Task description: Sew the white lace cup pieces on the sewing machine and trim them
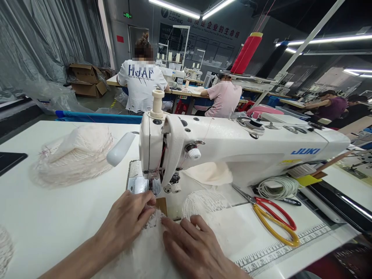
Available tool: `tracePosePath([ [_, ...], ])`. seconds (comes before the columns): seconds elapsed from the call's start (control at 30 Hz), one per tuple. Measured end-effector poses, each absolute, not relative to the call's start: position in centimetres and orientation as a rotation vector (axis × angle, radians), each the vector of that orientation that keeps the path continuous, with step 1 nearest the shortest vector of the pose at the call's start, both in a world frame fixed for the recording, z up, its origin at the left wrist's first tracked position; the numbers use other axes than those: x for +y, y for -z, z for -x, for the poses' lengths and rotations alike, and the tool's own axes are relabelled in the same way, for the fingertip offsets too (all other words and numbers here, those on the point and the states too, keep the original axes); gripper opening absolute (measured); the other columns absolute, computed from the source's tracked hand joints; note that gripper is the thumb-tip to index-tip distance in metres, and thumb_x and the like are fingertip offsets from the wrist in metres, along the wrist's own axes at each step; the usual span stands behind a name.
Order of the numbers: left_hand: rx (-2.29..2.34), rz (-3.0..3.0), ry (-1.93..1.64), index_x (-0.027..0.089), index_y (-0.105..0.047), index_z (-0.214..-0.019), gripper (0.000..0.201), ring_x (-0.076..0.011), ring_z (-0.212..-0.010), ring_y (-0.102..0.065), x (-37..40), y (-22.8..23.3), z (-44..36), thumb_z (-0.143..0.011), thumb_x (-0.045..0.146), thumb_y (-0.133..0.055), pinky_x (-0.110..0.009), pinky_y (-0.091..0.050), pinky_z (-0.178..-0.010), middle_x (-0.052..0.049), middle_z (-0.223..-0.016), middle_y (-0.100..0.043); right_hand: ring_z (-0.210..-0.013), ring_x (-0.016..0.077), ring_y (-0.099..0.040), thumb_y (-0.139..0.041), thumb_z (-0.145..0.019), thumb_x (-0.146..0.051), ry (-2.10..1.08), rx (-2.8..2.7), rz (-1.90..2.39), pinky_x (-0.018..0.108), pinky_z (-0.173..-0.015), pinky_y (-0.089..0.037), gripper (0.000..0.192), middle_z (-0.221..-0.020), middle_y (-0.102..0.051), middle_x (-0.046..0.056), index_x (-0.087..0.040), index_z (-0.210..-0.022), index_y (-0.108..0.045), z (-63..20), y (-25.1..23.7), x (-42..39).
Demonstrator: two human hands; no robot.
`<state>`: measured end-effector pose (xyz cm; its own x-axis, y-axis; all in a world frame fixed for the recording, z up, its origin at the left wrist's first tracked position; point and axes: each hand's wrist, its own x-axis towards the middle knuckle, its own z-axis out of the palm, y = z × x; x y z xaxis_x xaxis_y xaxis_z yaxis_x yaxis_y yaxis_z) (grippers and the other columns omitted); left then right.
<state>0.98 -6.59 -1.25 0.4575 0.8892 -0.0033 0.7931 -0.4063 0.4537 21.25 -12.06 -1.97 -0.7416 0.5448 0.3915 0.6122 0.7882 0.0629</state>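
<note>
A white sewing machine (221,143) stands across the table, its needle area just beyond my fingers. Sheer white fabric (145,252) with a lacy edge runs from the presser foot toward me. My left hand (128,215) pinches this fabric close to the needle plate (138,185), thumb against the fingers. On the fabric's right side lies my right hand (188,244), fingers bent and pressing its edge down beside a small brown piece (162,206). The needle tip is hidden behind my left fingers and the foot.
A pile of white lace pieces (78,155) lies at left. Scissors with red and yellow handles (276,221), a coiled white cord (277,188) and a printed ruler strip (285,252) are at right. More white fabric (209,174) sits under the machine arm. Several people work beyond.
</note>
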Motion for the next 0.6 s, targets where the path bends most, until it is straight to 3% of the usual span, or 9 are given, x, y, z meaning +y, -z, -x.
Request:
tracePosePath([
  [0.1, 1.416, -2.396, -0.414, 0.025, -0.051, -0.091, 0.013, -0.0179, -0.066, -0.055, -6.7, 1.6, -0.9, -0.090, 0.023, -0.038, -0.029, -0.040, -0.063, 0.004, -0.067, -0.057, -0.073, 0.0171, -0.049, -0.035, -0.091, -0.013, 0.259, -2.649, 0.903, 0.032, -0.061, -0.033, 0.024, -0.118, -0.058, 0.012, -0.012, -0.093, -0.059, -21.2, 1.9, -12.0],
  [0.2, 1.416, -2.540, -0.549, 0.025, -0.053, -0.099, 0.020, -0.0180, -0.067, -0.052, -6.8, 1.9, -0.9, -0.089, 0.018, -0.037, -0.030, -0.040, -0.063, -0.001, -0.083, -0.057, -0.073, 0.0171, -0.048, -0.036, -0.090, -0.011, 0.243, -2.657, 0.890, 0.032, -0.061, -0.032, 0.024, -0.114, -0.060, 0.010, -0.011, -0.099, -0.059, -21.1, 1.6, -11.8],
  [0.3, 1.310, -2.743, -0.703, 0.023, -0.057, -0.090, 0.028, -0.0200, -0.077, -0.052, -6.8, 2.2, -0.9, -0.088, 0.008, -0.033, -0.033, -0.037, -0.066, -0.004, -0.093, -0.056, -0.071, 0.0172, -0.047, -0.035, -0.090, -0.011, 0.227, -2.668, 0.854, 0.033, -0.062, -0.031, 0.026, -0.108, -0.061, 0.010, -0.010, -0.102, -0.059, -21.0, 1.4, -11.5],
  [0.4, 1.141, -2.866, -0.757, 0.020, -0.057, -0.078, 0.034, -0.0189, -0.081, -0.053, -7.0, 2.3, -0.8, -0.088, 0.002, -0.030, -0.034, -0.035, -0.068, -0.003, -0.090, -0.058, -0.068, 0.0165, -0.045, -0.036, -0.090, -0.011, 0.229, -2.679, 0.820, 0.032, -0.062, -0.031, 0.025, -0.101, -0.062, 0.009, -0.010, -0.099, -0.059, -20.7, 1.3, -11.1],
  [0.6, 1.190, -2.890, -0.644, 0.021, -0.058, -0.092, 0.026, -0.0188, -0.084, -0.056, -7.7, 1.1, -0.3, -0.088, 0.006, -0.037, -0.036, -0.038, -0.077, -0.003, -0.091, -0.063, -0.067, 0.0162, -0.047, -0.044, -0.092, -0.022, 0.253, -2.747, 0.789, 0.032, -0.061, -0.034, 0.019, -0.092, -0.063, 0.008, -0.012, -0.086, -0.060, -20.2, 1.2, -9.8],
])
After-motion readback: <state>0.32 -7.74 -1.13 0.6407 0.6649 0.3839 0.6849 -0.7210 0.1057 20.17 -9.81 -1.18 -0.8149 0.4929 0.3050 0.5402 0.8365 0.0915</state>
